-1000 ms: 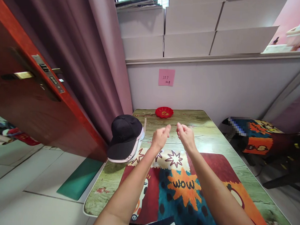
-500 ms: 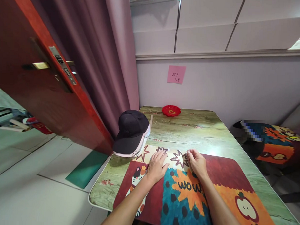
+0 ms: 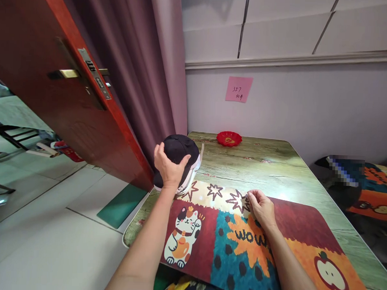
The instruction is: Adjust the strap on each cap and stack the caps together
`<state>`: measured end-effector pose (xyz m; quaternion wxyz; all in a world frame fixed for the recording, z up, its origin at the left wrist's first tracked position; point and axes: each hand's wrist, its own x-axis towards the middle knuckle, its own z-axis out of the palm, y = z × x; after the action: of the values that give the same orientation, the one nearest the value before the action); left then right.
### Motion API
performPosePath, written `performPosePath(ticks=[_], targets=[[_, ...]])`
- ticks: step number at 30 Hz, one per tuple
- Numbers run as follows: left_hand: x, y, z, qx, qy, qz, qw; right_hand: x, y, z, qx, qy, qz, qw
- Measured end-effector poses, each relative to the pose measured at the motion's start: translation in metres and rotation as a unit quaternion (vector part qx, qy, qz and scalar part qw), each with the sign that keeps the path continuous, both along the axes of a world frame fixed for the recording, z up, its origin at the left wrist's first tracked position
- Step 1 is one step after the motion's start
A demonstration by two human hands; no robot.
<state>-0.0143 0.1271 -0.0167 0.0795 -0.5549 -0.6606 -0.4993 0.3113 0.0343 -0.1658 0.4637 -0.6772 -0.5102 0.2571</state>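
My left hand (image 3: 170, 165) is at the black cap (image 3: 180, 148), in front of its crown, with thumb and fingers spread apart. Whether the fingertips touch the cloth I cannot tell. Under the black cap a pale pink and white cap (image 3: 192, 174) shows at the right side. My right hand (image 3: 261, 208) rests on the upper edge of a colourful mat (image 3: 191, 212), thumb and fingertips pinched together. Anything between those fingertips is too small or hidden to make out. The mat carries a cat, stars, the word "WOW" and apples, and lies flat on the table.
A red scalloped dish (image 3: 229, 139) stands at the back of the wood-patterned table (image 3: 259, 164). A pink note (image 3: 239, 89) is stuck on the wall. To the left are a curtain (image 3: 145, 67) and an open red door (image 3: 55, 102). Another patterned mat (image 3: 377, 189) is at the right.
My left hand has lifted off the mat and moved left and up to the black cap, uncovering the cat picture. My right hand stays at the mat's upper edge. The view has shifted slightly.
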Motion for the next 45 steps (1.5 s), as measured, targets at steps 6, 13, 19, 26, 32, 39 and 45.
performPosePath(ticks=[6,13,19,26,32,39,45], targets=[[-0.023,0.041,0.024,-0.166,-0.085,-0.017,0.982,0.000,-0.001,0.002,0.004,-0.004,-0.001,1.000],[-0.031,0.055,0.014,-0.149,-0.055,-0.029,0.987,-0.001,-0.001,0.003,0.017,-0.011,0.004,1.000],[-0.028,0.048,0.024,-0.114,-0.042,0.003,0.993,-0.001,-0.001,0.003,0.011,-0.002,-0.002,1.000],[-0.022,0.030,0.058,-0.030,-0.022,-0.022,0.999,-0.002,0.000,0.003,-0.002,0.014,-0.003,1.000],[0.008,-0.005,0.102,0.085,-0.028,-0.128,0.988,-0.004,-0.001,0.008,0.061,0.237,0.021,0.969],[0.084,-0.038,0.072,0.030,-0.067,-0.255,0.964,-0.005,-0.015,0.029,-0.010,0.428,0.203,0.881],[0.122,-0.054,0.012,-0.020,-0.110,-0.271,0.956,-0.015,-0.021,0.034,-0.044,0.421,0.252,0.870]])
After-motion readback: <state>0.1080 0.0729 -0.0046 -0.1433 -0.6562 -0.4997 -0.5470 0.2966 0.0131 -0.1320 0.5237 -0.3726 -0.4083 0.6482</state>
